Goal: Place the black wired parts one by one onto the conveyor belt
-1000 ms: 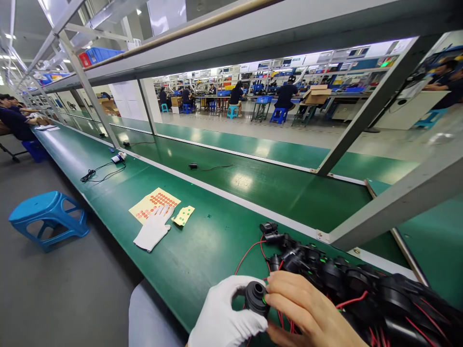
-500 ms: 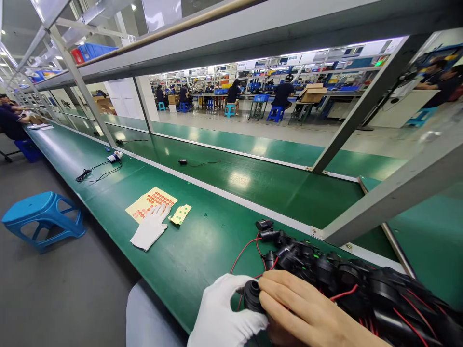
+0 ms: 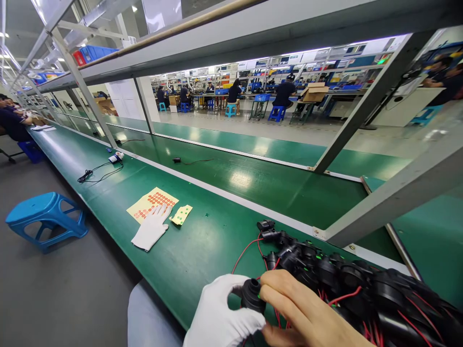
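Observation:
A small black cylindrical plastic part (image 3: 250,295) with a stepped round top and a hole in it stands between my hands near the bench's front edge. My left hand (image 3: 224,308), in a white glove, wraps its thumb and fingers around the part. Bare fingertips of my right hand (image 3: 296,306) press against the part's right side, and a speck of green shows at them. To the right lies a heap of similar black parts (image 3: 325,270) with red wires, some bearing green dots. My right hand and wrist hide some of the heap.
A white glove (image 3: 150,231) overlaps a sheet of red stickers (image 3: 159,197), beside a scrap with green dots (image 3: 181,215). Farther left are a small white bottle (image 3: 115,157) and black cable (image 3: 87,176). A wired black part (image 3: 177,160) lies on the belt. A metal post (image 3: 390,193) rises behind the heap.
The black part is now more upright in my left hand, showing more of its side. My right fingers have shifted slightly on it. The wired part on the belt has moved left.

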A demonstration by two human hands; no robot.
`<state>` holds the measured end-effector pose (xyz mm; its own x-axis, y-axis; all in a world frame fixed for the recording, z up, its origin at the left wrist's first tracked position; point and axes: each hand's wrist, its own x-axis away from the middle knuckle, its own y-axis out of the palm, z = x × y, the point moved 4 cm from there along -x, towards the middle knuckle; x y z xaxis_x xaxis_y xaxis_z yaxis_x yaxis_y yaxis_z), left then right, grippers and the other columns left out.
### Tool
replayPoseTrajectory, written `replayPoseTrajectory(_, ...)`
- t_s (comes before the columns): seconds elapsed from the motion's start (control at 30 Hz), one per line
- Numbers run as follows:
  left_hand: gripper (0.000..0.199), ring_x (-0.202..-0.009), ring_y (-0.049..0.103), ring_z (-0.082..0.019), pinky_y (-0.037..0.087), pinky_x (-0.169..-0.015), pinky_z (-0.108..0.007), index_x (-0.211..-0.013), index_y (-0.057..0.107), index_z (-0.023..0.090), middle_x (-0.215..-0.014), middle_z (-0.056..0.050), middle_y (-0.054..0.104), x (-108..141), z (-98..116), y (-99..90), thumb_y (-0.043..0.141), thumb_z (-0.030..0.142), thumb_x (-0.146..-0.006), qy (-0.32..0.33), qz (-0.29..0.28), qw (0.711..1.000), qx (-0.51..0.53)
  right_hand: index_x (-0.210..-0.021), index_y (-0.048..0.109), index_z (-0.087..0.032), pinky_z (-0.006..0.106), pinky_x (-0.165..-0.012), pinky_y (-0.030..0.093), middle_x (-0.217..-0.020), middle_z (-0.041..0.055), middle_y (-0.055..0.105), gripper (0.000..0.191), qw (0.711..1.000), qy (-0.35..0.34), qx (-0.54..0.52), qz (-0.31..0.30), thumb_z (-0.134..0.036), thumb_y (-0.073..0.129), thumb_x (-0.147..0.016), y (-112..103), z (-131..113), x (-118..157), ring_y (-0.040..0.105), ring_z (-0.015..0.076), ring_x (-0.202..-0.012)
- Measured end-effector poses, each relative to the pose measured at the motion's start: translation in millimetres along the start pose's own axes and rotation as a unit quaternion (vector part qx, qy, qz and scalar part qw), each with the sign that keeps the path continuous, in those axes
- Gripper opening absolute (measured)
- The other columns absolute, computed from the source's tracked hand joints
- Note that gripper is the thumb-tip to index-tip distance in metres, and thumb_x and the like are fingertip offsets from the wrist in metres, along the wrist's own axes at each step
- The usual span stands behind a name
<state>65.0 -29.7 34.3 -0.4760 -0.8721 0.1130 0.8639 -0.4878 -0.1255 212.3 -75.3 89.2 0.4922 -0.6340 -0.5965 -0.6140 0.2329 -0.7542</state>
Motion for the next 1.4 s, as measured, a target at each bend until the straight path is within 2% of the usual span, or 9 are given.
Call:
replayPoseTrajectory(0.17,0.042,-0.069,0.065,-0.018,0.053,-0.067,-0.028,-0.082,0.07,0.014,-0.076,-0.005,0.072,-1.7,-4.9,10.7,0.064,0.056,-0.083,-0.016,-0.059,0.985,0.158,-0.093,0.048,-0.025,0.025,-0.064,0.048,-0.085,-0.0016,0.053,0.039,0.963,0.199,-0.182,0.016,-0.004,0.061,-0.064,9.8,17.3,2.8,0.052,0.0158,-0.073)
replayPoseTrajectory(0.3,0.074,-0.037,0.049,-0.01,0.039,-0.04,-0.02,-0.071,0.065,0.011,-0.047,0.001,0.055,-7.8,-33.0,41.4,0.055,0.084,-0.074,-0.12,-0.187,0.878,0.423,-0.086,0.047,-0.023,0.023,-0.064,0.042,-0.081,-0.0032,0.049,0.027,0.837,0.389,-0.378,-0.071,-0.013,0.066,-0.071,27.6,33.9,9.8,0.048,0.0139,-0.073)
replayPoseTrajectory(0.43,0.076,-0.039,0.055,-0.01,0.043,-0.041,-0.019,-0.059,0.062,0.012,-0.048,-0.001,0.057,-10.2,-55.2,59.9,0.047,0.083,-0.081,-0.212,-0.216,0.783,0.543,-0.086,0.051,-0.02,0.022,-0.06,0.035,-0.08,-0.0029,0.046,0.038,0.76,0.422,-0.49,-0.066,-0.046,0.077,-0.078,38.2,44.6,13.7,0.041,0.0122,-0.07)
replayPoseTrajectory(0.6,0.072,-0.044,0.059,-0.011,0.047,-0.046,-0.021,-0.064,0.066,0.011,-0.053,-0.002,0.063,-8.8,-46.6,60.5,0.059,0.082,-0.074,-0.201,-0.187,0.782,0.559,-0.09,0.054,-0.021,0.023,-0.061,0.038,-0.082,-0.0022,0.049,0.036,0.765,0.421,-0.484,-0.058,-0.05,0.074,-0.083,40.5,47.0,19.2,0.045,0.013,-0.071)
replayPoseTrajectory(0.7,0.072,-0.054,0.066,-0.016,0.053,-0.058,-0.028,-0.08,0.071,0.009,-0.063,-0.006,0.069,-6.9,-31.0,49.4,0.064,0.08,-0.071,-0.109,-0.156,0.856,0.48,-0.1,0.057,-0.025,0.026,-0.076,0.047,-0.093,-0.0007,0.056,0.024,0.832,0.365,-0.415,-0.038,-0.023,0.072,-0.081,28.2,45.6,18.3,0.056,0.0168,-0.086)
replayPoseTrajectory(0.87,0.035,-0.094,0.07,-0.023,0.052,-0.088,-0.035,-0.102,0.072,0.018,-0.1,-0.007,0.076,0.9,-14.8,12.0,0.083,0.032,-0.072,0.045,0.044,0.991,0.117,-0.127,0.054,-0.037,0.032,-0.106,0.043,-0.13,0.0016,0.058,0.064,0.923,0.242,-0.297,-0.03,-0.009,0.075,-0.074,8.1,41.1,18.0,0.054,0.0245,-0.125)
replayPoseTrajectory(1.0,0.039,-0.1,0.07,-0.019,0.053,-0.09,-0.029,-0.11,0.072,0.027,-0.109,0.0,0.075,6.4,-1.5,0.5,0.08,0.014,-0.075,0.199,0.117,0.971,-0.063,-0.134,0.049,-0.041,0.027,-0.098,0.051,-0.126,0.002,0.06,0.072,0.946,0.217,-0.24,-0.007,-0.018,0.083,-0.075,0.1,33.4,16.8,0.06,0.0233,-0.117)
replayPoseTrajectory(1.2,0.034,-0.094,0.072,-0.017,0.058,-0.082,-0.028,-0.124,0.062,0.027,-0.108,-0.003,0.076,10.4,14.1,3.0,0.069,0.024,-0.09,0.335,0.139,0.912,-0.193,-0.131,0.054,-0.043,0.025,-0.094,0.052,-0.118,0.0005,0.064,0.063,0.943,0.192,-0.27,-0.026,-0.014,0.078,-0.08,3.5,24.7,9.7,0.065,0.0195,-0.109)
replayPoseTrajectory(1.4,0.049,-0.077,0.073,-0.018,0.059,-0.068,-0.028,-0.121,0.059,0.02,-0.093,-0.007,0.076,21.8,22.5,-0.2,0.062,0.057,-0.09,0.382,0.284,0.824,-0.308,-0.107,0.065,-0.03,0.023,-0.07,0.051,-0.097,0.0001,0.062,0.028,0.789,0.364,-0.495,0.011,-0.043,0.075,-0.084,32.9,50.9,23.5,0.062,0.0156,-0.081)
